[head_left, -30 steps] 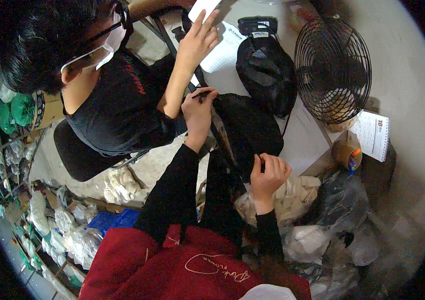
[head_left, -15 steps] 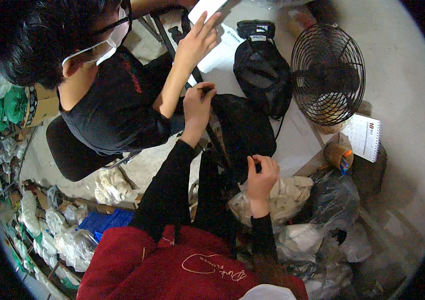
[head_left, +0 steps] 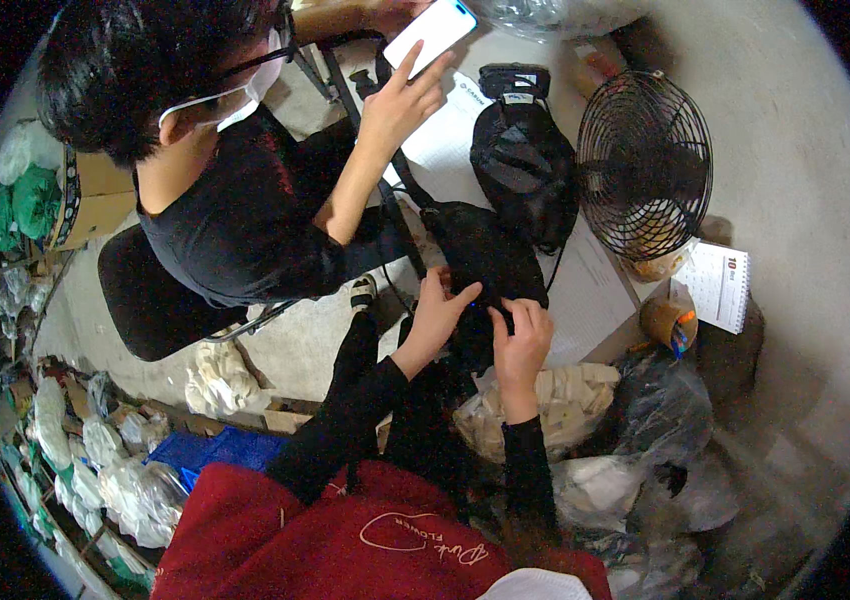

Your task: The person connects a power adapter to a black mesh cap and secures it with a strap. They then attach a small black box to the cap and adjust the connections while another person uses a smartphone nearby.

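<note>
Both my hands are close together over the near end of a black, soft bag-like thing (head_left: 493, 240). My left hand (head_left: 433, 322) has its thumb reaching right, and its curled fingers are at something dark. Thumb and fingers of my right hand (head_left: 523, 345) are pinched together just beside it. Between them a tiny blue spot shows on dark material; what I hold there is too dark to make out. A black mesh bag (head_left: 525, 165) lies just beyond, on the table with paper sheets (head_left: 590, 290).
A person in a black top sits at the left, touching a phone (head_left: 432, 38). A black fan (head_left: 645, 165), a calendar (head_left: 720, 285) and a pen cup (head_left: 667, 318) stand at the right. Plastic bags (head_left: 665, 400) and pale pieces (head_left: 545, 405) lie nearer me.
My left hand has come down and right, from above the black thing's left edge to beside my right hand. The right hand has shifted slightly. The other person's phone shows more fully.
</note>
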Available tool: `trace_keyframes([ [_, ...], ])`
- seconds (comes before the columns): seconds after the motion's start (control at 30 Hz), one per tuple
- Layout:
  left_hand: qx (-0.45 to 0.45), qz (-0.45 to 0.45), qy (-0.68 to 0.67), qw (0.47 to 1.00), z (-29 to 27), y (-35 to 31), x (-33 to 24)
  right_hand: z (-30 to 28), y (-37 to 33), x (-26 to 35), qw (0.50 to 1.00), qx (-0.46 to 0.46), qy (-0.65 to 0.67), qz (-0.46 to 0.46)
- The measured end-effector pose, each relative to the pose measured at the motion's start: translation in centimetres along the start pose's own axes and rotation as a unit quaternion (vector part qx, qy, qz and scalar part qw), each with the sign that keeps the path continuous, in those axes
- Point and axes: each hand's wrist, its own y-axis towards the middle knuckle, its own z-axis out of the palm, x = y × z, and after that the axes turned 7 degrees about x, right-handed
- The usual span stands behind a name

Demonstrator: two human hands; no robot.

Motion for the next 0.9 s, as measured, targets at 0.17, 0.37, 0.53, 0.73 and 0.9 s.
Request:
trace_keyframes([
  [0.17, 0.018, 0.011, 0.043, 0.999, -1.5, -2.1, 0.4, 0.2, -0.8, 0.0, 0.994, -0.033, 0.103, -0.002],
  [0.37, 0.061, -0.058, -0.009, 0.996, -2.0, -4.7, 0.2, -0.3, -2.6, 0.1, 0.991, -0.020, 0.131, 0.018],
  [0.53, 0.080, -0.068, 0.010, 0.994, -2.1, -4.9, -0.1, -0.4, -3.1, 0.1, 0.995, -0.007, 0.102, 0.016],
  [0.73, 0.115, -0.055, -0.036, 0.991, -2.1, -4.7, -1.9, -1.6, -3.5, 0.1, 0.993, 0.031, 0.110, 0.022],
  [0.9, 0.148, -0.047, -0.096, 0.983, -1.1, -5.7, -2.6, -2.8, -4.6, 0.7, 0.989, 0.030, 0.146, 0.012],
])
